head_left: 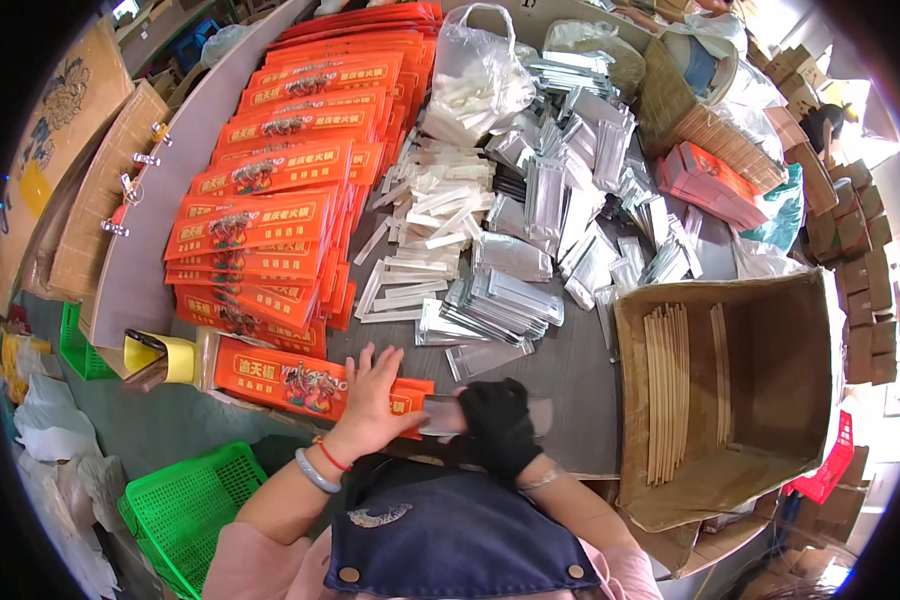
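Note:
At the table's near edge lies a long red printed paper sleeve (pixel 275 378), on top of others like it. My bare left hand (pixel 370 395) rests on its right part, palm down with fingers spread, the thumb by the sleeve's right end. My right hand (pixel 505 428), in a black glove and slightly blurred, is closed over a flat silver packet (pixel 442 417). The packet's left end meets the sleeve's right end; whether it is inside cannot be made out. Just beyond my hands are more silver packets (pixel 505 305) in a loose pile.
Stacked red sleeves (pixel 270 190) fill the table's left. White paper-wrapped strips (pixel 440 195) and a clear plastic bag (pixel 480 75) lie mid-table. To the right stands a cardboard box (pixel 770 370) holding wooden chopsticks (pixel 665 400). A green basket (pixel 190 500) sits below left, near a yellow holder (pixel 175 360).

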`<state>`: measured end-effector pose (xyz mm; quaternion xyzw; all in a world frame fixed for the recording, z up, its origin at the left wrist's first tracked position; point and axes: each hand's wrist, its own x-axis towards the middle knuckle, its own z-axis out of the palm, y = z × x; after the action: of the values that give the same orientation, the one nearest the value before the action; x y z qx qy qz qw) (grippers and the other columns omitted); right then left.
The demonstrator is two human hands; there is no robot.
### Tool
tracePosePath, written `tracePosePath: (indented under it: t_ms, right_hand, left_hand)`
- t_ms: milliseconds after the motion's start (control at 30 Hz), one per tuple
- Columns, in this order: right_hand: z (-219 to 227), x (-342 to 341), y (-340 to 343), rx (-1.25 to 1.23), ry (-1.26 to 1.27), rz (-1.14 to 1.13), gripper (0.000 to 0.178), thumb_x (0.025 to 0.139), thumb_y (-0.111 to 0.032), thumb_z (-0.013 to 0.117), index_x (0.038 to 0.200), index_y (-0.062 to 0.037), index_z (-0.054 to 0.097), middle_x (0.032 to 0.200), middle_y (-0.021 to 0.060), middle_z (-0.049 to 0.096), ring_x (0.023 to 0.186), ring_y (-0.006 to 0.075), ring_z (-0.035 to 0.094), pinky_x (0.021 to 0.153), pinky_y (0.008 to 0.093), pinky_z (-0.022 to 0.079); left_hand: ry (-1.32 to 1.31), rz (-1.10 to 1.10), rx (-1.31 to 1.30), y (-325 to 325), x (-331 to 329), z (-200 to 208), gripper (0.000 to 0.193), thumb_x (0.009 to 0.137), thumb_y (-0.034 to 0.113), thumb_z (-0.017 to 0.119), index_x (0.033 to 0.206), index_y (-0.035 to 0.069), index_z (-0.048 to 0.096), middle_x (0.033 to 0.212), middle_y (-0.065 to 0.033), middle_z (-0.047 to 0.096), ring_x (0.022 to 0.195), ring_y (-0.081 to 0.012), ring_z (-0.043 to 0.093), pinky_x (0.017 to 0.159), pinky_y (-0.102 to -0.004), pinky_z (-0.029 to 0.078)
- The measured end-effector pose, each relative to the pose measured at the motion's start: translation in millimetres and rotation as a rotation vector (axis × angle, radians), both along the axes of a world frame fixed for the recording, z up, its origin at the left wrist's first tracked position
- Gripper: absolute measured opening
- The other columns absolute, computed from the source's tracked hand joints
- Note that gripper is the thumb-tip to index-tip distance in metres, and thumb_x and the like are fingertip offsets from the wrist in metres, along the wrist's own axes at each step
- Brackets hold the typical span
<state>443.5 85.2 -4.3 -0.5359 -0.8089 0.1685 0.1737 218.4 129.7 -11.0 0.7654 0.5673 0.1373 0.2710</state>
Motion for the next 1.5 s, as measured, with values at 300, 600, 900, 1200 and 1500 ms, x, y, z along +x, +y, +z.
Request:
tracePosePath:
  t_ms: [300, 600, 900, 1200, 1500]
  right_hand:
    - [2.9, 145.3, -55.8, 0.217, 0.033, -0.85, 0.039, 0.075, -0.014, 0.079, 0.108, -0.0022, 0.062, 0.102, 0.0149, 0.062, 0.1, 0.0334, 0.059, 0.088, 0.0399, 0.048]
    - [-1.4, 187.2, -91.7, -0.207, -0.596, -1.104, 0.021, 0.077, -0.013, 0.065, 0.093, -0.0043, 0.054, 0.094, 0.0159, 0.057, 0.094, 0.0352, 0.056, 0.08, 0.0469, 0.047]
    - [-7.6, 175.9, -92.6, -0.208, -0.576, -1.108, 0.019, 0.08, -0.01, 0.062, 0.095, -0.0038, 0.054, 0.094, 0.0152, 0.057, 0.094, 0.0339, 0.056, 0.079, 0.0455, 0.047]
    - [-6.4, 177.8, -96.0, -0.154, -0.479, -1.211, 0.024, 0.084, -0.008, 0.06, 0.105, 0.0001, 0.055, 0.102, 0.0187, 0.058, 0.1, 0.0356, 0.057, 0.085, 0.0459, 0.047]
    - [-4.1, 167.1, -83.7, 0.205, 0.177, -1.177, 0.028, 0.095, -0.01, 0.052, 0.118, 0.0046, 0.058, 0.11, 0.022, 0.062, 0.103, 0.0399, 0.058, 0.09, 0.0425, 0.046]
  left_hand:
    - [0.087, -0.123, 0.315, 98.0, -18.9, -17.9, 0.017, 0.077, 0.012, 0.074, 0.091, 0.006, 0.067, 0.089, -0.0105, 0.062, 0.088, -0.0335, 0.059, 0.077, -0.0428, 0.048]
    - [-0.314, -0.269, 0.268, 117.8, 65.3, 15.7, 0.008, 0.082, 0.003, 0.065, 0.086, 0.003, 0.059, 0.087, -0.0143, 0.059, 0.086, -0.0358, 0.058, 0.076, -0.0435, 0.047]
    - [0.198, -0.5, 0.062, 168.3, 148.5, -4.9, 0.035, 0.078, 0.031, 0.078, 0.102, 0.009, 0.068, 0.105, -0.0142, 0.065, 0.106, -0.0345, 0.059, 0.091, -0.0436, 0.05]
    - [0.42, -0.6, -0.184, 181.6, 158.7, 2.3, 0.037, 0.067, 0.039, 0.083, 0.091, 0.011, 0.074, 0.114, -0.0118, 0.065, 0.107, -0.0342, 0.061, 0.094, -0.0447, 0.05]
    - [-0.159, -0.382, 0.108, 147.4, 135.1, 4.0, 0.024, 0.072, 0.02, 0.078, 0.091, 0.01, 0.069, 0.08, -0.0135, 0.069, 0.079, -0.0325, 0.067, 0.075, -0.0412, 0.053]
